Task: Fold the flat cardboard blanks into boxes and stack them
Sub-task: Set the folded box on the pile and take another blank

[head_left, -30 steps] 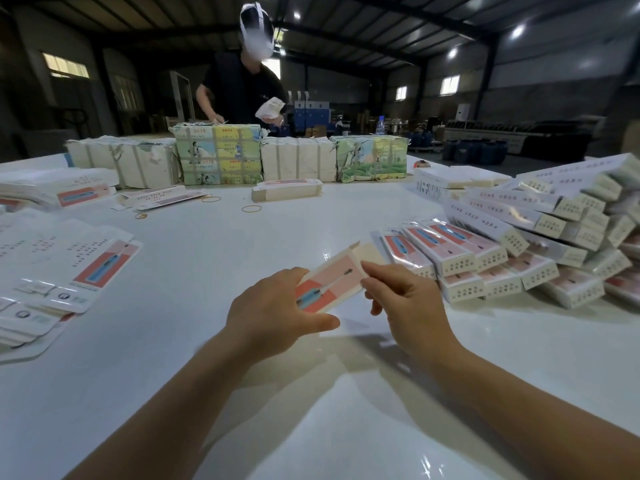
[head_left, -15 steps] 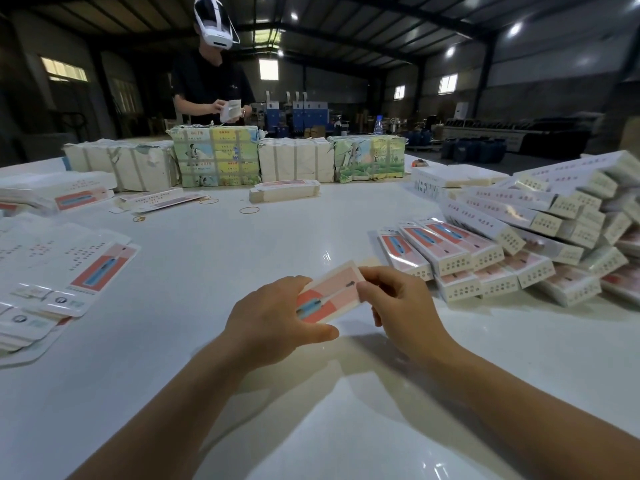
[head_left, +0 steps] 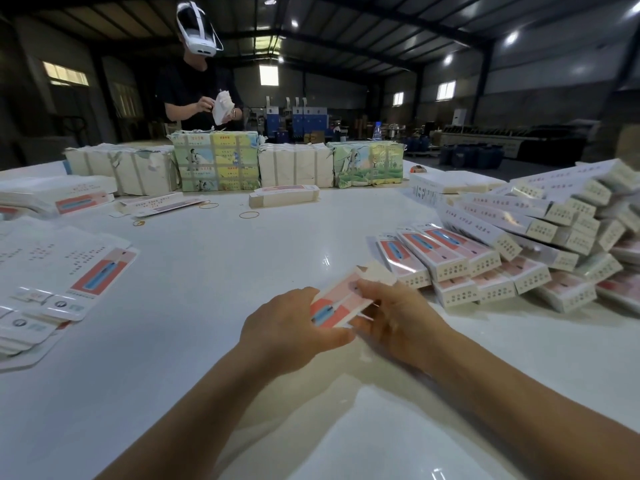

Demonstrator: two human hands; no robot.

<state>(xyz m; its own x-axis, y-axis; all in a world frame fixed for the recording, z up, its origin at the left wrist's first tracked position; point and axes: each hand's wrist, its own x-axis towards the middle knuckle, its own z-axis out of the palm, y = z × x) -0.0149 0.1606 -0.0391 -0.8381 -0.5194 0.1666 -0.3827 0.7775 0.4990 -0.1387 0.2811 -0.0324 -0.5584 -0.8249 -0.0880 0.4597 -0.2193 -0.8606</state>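
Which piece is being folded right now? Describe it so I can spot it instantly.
On the white table, look just left of the pile of finished boxes. The blank sits between the left hand and right hand; it alone is off the table, gripped by both hands.

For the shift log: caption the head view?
Both hands, left and right, grip a half-folded box above the white table.

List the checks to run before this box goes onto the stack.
1. Left hand grip on the box: ok, fingers curl round its near end.
2. Right hand grip: ok, fingers on its right side.
3. Far end flap closed: not ok, it sticks out.
4. Near end closed: cannot tell, hidden by the hands.
5. Stack of finished boxes close by: ok, just right of the hands.
6. Flat blanks left for later: ok.
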